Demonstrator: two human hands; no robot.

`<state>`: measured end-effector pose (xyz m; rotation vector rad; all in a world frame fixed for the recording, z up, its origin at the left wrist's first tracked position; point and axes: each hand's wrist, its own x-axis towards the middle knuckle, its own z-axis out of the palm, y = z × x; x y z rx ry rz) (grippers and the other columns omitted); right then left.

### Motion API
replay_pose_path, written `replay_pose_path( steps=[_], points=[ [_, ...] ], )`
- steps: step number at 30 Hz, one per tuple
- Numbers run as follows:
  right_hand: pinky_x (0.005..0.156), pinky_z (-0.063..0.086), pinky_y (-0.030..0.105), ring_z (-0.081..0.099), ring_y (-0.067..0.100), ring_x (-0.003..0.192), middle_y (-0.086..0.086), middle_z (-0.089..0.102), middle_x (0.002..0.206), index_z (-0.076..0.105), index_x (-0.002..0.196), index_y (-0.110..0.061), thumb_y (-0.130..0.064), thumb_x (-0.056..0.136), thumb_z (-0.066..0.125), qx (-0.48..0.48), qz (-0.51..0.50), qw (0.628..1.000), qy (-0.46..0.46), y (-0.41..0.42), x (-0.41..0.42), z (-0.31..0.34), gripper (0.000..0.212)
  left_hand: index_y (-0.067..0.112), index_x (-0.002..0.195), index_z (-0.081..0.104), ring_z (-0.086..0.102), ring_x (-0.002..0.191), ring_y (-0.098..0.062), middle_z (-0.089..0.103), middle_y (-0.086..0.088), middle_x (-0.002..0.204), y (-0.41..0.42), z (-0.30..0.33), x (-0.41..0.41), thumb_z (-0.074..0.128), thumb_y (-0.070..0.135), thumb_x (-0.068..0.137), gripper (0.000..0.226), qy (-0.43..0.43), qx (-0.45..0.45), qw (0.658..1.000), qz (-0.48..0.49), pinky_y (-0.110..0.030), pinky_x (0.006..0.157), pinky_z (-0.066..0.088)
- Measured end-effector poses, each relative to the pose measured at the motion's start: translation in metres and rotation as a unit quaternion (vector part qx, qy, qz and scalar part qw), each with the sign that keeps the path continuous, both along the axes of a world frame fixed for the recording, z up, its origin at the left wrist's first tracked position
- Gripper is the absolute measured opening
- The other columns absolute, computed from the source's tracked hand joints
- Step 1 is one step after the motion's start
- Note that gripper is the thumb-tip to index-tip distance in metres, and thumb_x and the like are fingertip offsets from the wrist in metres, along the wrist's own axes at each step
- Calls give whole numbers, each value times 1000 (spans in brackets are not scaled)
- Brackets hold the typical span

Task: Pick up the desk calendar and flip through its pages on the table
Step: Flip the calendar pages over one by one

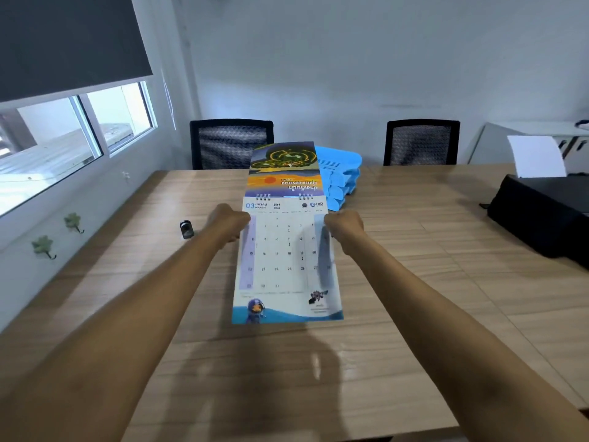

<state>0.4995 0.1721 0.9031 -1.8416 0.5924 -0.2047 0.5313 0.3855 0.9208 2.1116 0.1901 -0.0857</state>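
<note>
The desk calendar (pixel 287 256) is held up above the wooden table (pixel 414 282), open at its wire spiral. Its lower page shows the white March grid with a cartoon figure at the bottom; a colourful picture page, upside down, stands up beyond the spiral. My left hand (pixel 228 221) grips the calendar's left edge just below the spiral. My right hand (pixel 344 224) grips the right edge at the same height. The fingers of both hands are hidden behind the pages. The calendar's shadow falls on the table below.
A stack of blue plastic trays (pixel 341 180) sits behind the calendar. A small black object (pixel 186 229) lies left of my left hand. A black printer (pixel 541 215) with white paper stands at the right. Two black chairs (pixel 231 143) are at the far edge.
</note>
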Motion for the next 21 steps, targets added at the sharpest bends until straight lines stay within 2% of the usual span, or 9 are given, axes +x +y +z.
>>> replay_pose_path(
  steps=[3, 6, 8, 10, 12, 14, 15, 18, 21],
  points=[
    [48, 36, 24, 44, 16, 57, 8, 54, 77, 59, 102, -7, -7, 84, 53, 77, 10, 997, -23, -11, 1, 15, 19, 6, 70, 54, 40, 48, -21, 47, -8, 61, 8, 17, 4, 66, 12, 73, 14, -2, -21, 999, 34, -21, 50, 32],
    [49, 46, 18, 52, 13, 57, 4, 60, 66, 56, 95, -10, -5, 87, 56, 236, 45, 969, -60, -18, 1, 31, 10, 7, 90, 57, 53, 59, -13, 54, -10, 91, 9, 35, 5, 60, 14, 87, 8, -10, -135, 991, 4, -18, 39, 43],
    [53, 51, 19, 64, 10, 57, 2, 69, 69, 54, 113, -12, -11, 91, 53, 365, 50, 925, -91, -16, 5, 37, 21, 2, 89, 55, 63, 54, -5, 60, -13, 79, 7, 43, 2, 46, 7, 95, 12, -18, -279, 960, 8, -9, 46, 47],
    [63, 55, 26, 69, 12, 72, 2, 69, 88, 48, 121, -14, -16, 97, 43, 408, 45, 904, -123, -10, 10, 39, 25, -2, 114, 54, 69, 77, -14, 66, -13, 84, 5, 43, 7, 36, 13, 97, 29, -5, -413, 910, 31, -25, 71, 56],
    [78, 50, 30, 63, 18, 96, 5, 65, 111, 47, 122, -14, -18, 98, 38, 320, 41, 935, -149, -2, 14, 39, 26, 4, 130, 51, 59, 104, -23, 64, -10, 115, -3, 39, 11, 33, 20, 98, 40, -34, -334, 942, 2, -39, 94, 49],
    [81, 45, 30, 55, 19, 105, 7, 59, 128, 50, 128, -13, -18, 96, 38, 100, 60, 978, -171, 4, 16, 33, 35, 13, 134, 52, 54, 115, -26, 55, -9, 137, -11, 30, 13, 34, 24, 99, 41, -107, -123, 986, -29, -41, 100, 43],
    [85, 45, 32, 53, 22, 109, 8, 57, 131, 50, 132, -13, -16, 95, 37, -36, 84, 980, -178, 5, 17, 28, 39, 16, 136, 51, 52, 121, -28, 50, -9, 144, -14, 24, 14, 33, 24, 99, 42, -144, -21, 988, -50, -37, 101, 42],
    [112, 31, 47, 32, 36, 139, 7, 38, 153, 34, 147, -19, -19, 92, 34, -361, 165, 913, -92, 4, 24, 15, 55, 17, 145, 41, 40, 138, -30, 38, -7, 154, -16, 4, 23, 37, 18, 97, 48, -184, 132, 965, -131, -30, 106, 35],
    [120, 5, 55, -1, 33, 151, -8, 5, 164, 16, 154, -24, -26, 97, 29, -450, 204, 869, 17, 2, 27, 11, 59, 16, 150, 28, 27, 145, -33, 30, -12, 158, -15, -11, 32, 41, 20, 93, 58, -160, 269, 932, -184, -40, 117, 27]
  ],
)
